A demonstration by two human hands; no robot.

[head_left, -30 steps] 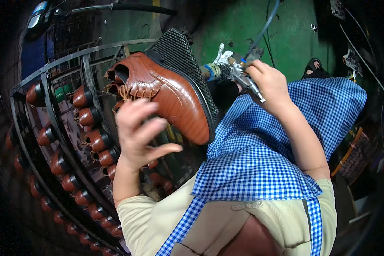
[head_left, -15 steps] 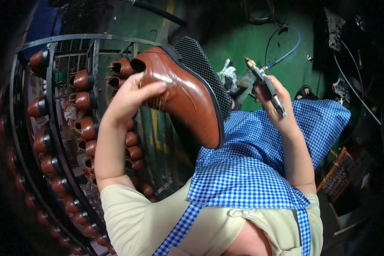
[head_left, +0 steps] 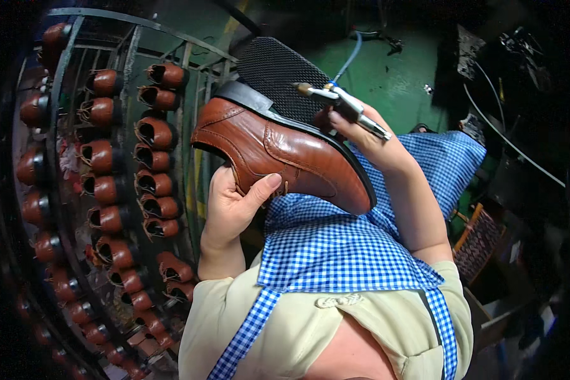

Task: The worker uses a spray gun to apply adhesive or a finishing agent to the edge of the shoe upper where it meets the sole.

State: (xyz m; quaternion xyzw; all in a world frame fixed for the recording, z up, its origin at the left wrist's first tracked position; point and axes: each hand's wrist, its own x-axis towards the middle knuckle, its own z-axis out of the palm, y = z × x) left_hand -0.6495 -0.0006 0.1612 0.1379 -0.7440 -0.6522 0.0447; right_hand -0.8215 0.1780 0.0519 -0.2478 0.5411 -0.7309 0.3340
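So, head view, only one on hand. Left hand [head_left: 234,206] comes up from below w/ fingers [head_left: 264,188] wrapped round the brown leather shoe [head_left: 285,158], thumb pressed on the side of the upper near the laces, the rest of the fingers hidden inside or behind the opening. Shoe is held in the air over the lap, tipped sole-up: heel end sits above the left fingers, toe points down and to the right, toward the blue check apron [head_left: 335,247]. Black patterned sole [head_left: 272,69] faces away from the person.

Right hand [head_left: 367,136] is closed round a slim metal nozzle tool [head_left: 342,104] w/ a blue hose [head_left: 351,57] trailing up behind it; the tip lies just past the right fingers, at or very near the sole edge, contact not clear. Right fingers also seem to touch the shoe's far side.

Handling, as a guess: shoe looks stiff at sole and heel, softer at the upper, polished leather prob. slick and easy to scuff, moderate weight. Best hold looks like the opening and heel counter, as the left fingers have it, not the glossy toe.

Beyond the left fingers, a round metal rack [head_left: 126,47] carries many more brown shoes [head_left: 155,133] in rows. Green floor [head_left: 399,69] lies beyond the right fingers.
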